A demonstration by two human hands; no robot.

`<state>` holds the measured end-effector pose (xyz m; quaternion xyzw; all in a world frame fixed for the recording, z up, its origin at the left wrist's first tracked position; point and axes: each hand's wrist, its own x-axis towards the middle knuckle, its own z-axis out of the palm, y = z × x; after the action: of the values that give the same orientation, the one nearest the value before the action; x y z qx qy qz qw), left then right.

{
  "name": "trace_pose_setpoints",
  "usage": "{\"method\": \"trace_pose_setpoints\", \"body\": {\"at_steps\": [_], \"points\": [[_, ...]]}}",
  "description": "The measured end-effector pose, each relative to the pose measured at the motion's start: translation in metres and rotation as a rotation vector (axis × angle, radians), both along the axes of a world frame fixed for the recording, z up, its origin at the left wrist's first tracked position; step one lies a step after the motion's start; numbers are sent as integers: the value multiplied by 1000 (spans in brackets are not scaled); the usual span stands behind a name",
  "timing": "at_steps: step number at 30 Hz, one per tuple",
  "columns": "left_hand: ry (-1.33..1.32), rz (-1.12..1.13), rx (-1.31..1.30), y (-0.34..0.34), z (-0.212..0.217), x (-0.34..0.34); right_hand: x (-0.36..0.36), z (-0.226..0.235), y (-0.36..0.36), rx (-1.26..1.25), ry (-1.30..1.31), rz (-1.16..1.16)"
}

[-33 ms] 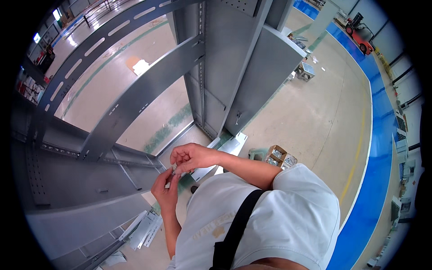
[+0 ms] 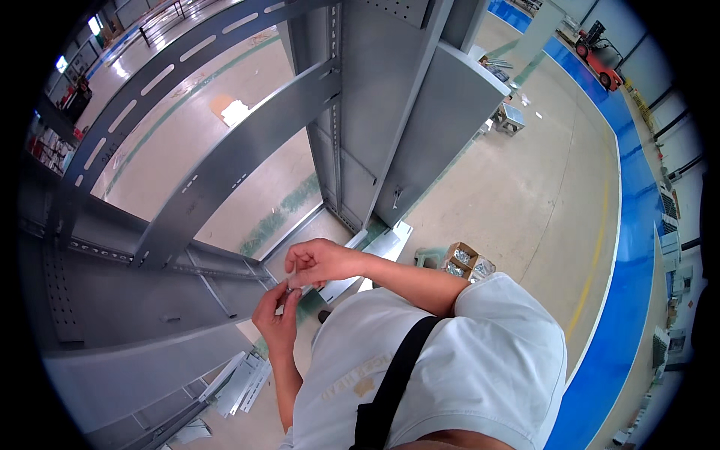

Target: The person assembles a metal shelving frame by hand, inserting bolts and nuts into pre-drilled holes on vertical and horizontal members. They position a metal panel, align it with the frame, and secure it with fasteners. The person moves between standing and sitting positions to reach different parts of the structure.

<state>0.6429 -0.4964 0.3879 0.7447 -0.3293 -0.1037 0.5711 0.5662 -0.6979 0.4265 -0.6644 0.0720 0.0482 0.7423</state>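
My left hand (image 2: 275, 313) is raised in front of a grey metal cabinet frame (image 2: 217, 166), its thumb and fingers pinched together. Just above it, my right hand (image 2: 324, 261) has its thumb and forefinger closed at the same spot, with the other fingers curled. Between the fingertips of both hands sits a small, shiny piece (image 2: 290, 288), mostly hidden and too small to name. Neither hand touches the frame. A flat crossbar with short slots spans the frame beyond my hands, and a slotted rail (image 2: 156, 77) runs farther off.
A grey door panel (image 2: 442, 124) with a latch stands at the right of the frame. Cardboard boxes of small metal parts (image 2: 462, 256) are beside a green stool (image 2: 430, 256). Metal strips (image 2: 238, 381) lie on the floor at lower left; a red forklift (image 2: 598, 60) stands far right.
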Motion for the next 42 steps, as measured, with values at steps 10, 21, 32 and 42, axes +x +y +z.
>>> {"method": "trace_pose_setpoints", "body": {"at_steps": [10,21,32,42], "points": [[-12,15,42,-1,18,-4,7,-25,2,158,-60,49],[76,20,-14,4,18,0,15,-19,12,113,-69,27],[42,30,-8,10,14,8,25,-17,15,40,-9,49],[-2,-4,31,11,14,13,24,-28,4,49,122,150]]}}
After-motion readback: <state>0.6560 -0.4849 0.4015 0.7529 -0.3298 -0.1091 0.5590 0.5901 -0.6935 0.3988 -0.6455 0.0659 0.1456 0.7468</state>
